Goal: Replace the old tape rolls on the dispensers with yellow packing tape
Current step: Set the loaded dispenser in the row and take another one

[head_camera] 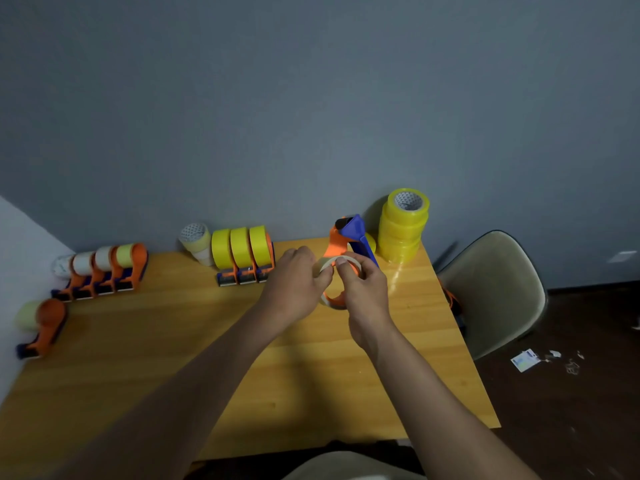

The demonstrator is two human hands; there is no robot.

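An orange-and-blue dispenser (346,242) is held above the table (207,341) while its pale old roll (334,263) is pinched by the left hand (294,285) and right hand (363,289); removal appears under way, after which a roll from the yellow stack (403,226) must be fitted.

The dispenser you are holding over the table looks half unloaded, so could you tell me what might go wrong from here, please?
1. Both the left hand and the right hand pinch the pale old roll on the dispenser; a sudden release could jerk it into the yellow tape stack just behind.
2. That stack stands near the table corner, so a knock might tip rolls off.
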